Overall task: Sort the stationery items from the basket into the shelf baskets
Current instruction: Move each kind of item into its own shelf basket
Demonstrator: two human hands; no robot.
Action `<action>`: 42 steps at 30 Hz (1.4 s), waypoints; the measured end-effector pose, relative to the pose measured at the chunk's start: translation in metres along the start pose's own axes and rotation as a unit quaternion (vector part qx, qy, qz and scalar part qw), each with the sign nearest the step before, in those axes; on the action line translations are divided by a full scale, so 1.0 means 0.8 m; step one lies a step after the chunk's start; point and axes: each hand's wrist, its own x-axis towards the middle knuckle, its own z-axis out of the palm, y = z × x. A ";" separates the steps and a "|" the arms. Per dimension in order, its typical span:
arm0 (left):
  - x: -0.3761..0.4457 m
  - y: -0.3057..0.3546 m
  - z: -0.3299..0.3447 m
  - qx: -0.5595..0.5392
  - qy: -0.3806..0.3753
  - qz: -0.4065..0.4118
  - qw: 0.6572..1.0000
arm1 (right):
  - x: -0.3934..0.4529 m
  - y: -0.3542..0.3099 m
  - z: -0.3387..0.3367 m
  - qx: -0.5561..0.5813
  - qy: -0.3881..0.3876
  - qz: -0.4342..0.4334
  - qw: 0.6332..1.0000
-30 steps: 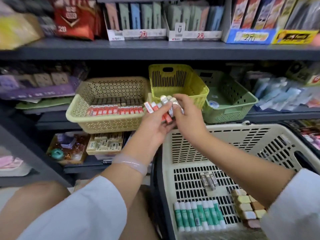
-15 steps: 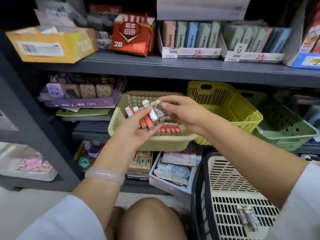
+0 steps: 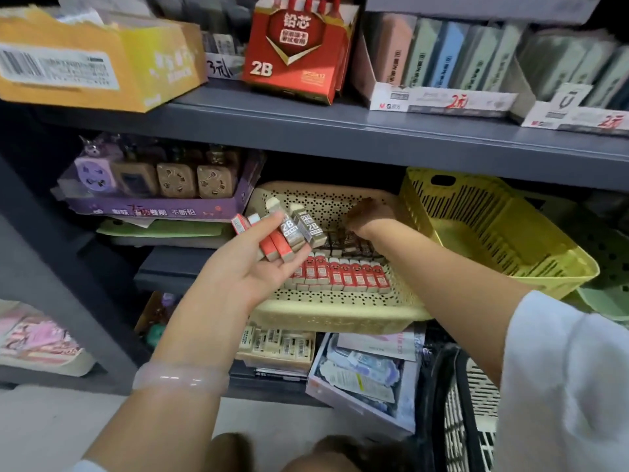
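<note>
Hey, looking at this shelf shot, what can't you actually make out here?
Head view only:
- Right hand: fingertips hidden behind its own knuckles inside the beige basket; whether it holds anything is unclear.
- Grey erasers, back row: dark and partly hidden by that hand.
- White floor basket: cut off by the bottom edge.

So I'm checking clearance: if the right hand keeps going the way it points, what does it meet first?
Probably the dark 2B erasers in the beige basket; the right hand may already touch them, but depth is unclear.
</note>
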 end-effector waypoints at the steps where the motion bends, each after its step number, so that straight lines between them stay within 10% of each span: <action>1: 0.002 0.001 0.000 -0.005 -0.001 -0.004 1.000 | 0.009 0.000 0.004 -0.057 0.037 -0.022 0.997; 12: 0.002 0.008 0.001 -0.019 -0.008 -0.009 1.000 | 0.036 0.008 0.027 -0.101 0.000 -0.054 0.993; 15: 0.003 0.005 0.002 -0.016 -0.007 -0.011 1.000 | 0.008 -0.006 0.007 0.120 0.027 -0.073 0.990; 17: 0.004 0.004 0.002 -0.015 -0.005 -0.008 1.000 | -0.022 -0.020 -0.013 0.390 -0.128 -0.124 0.903; 20: 0.006 0.000 0.003 -0.019 0.004 0.000 1.000 | -0.049 -0.028 -0.022 0.433 -0.273 -0.199 0.836; 25: 0.008 -0.007 0.002 0.007 -0.007 0.016 1.000 | -0.030 -0.014 -0.029 0.482 -0.138 -0.128 0.856; 28: 0.011 -0.008 0.002 0.021 -0.007 0.024 0.999 | 0.002 0.003 -0.020 0.307 -0.008 -0.054 0.950; 38: 0.016 -0.010 0.001 0.058 -0.009 0.023 0.998 | 0.017 0.016 0.010 0.017 0.040 -0.008 0.999; 42: 0.016 -0.011 0.004 0.083 -0.002 0.026 0.996 | -0.029 -0.015 -0.019 0.368 -0.124 -0.130 0.912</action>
